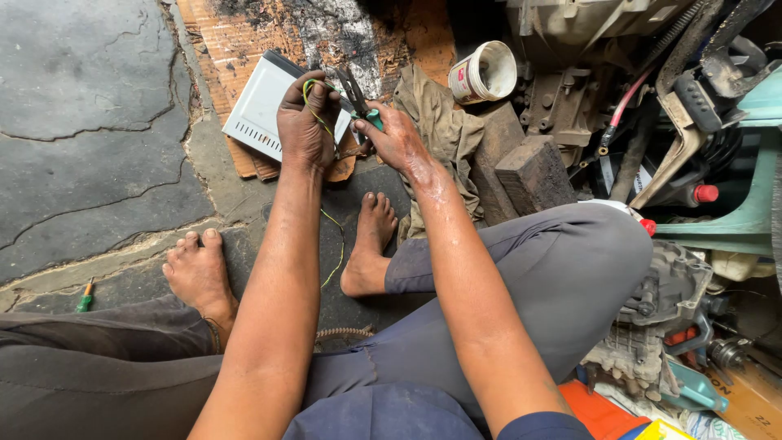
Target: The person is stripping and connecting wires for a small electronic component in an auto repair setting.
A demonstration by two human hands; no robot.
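My left hand [305, 122] is closed around a thin yellow-green wire [336, 244] that loops over the fingers and trails down between my bare feet. My right hand [397, 137] grips pliers [358, 96] with green handles; their dark jaws point up toward the wire at my left hand. Both hands hover above a white flat panel [257, 106] lying on grimy cardboard [244, 37].
A white plastic cup [485, 73] lies tipped beside a dirty rag [444, 130] and wooden blocks [533, 171]. Engine parts [668, 301] and machinery crowd the right side. A small green-handled screwdriver [85, 297] lies on the cracked concrete floor [81, 122] at left.
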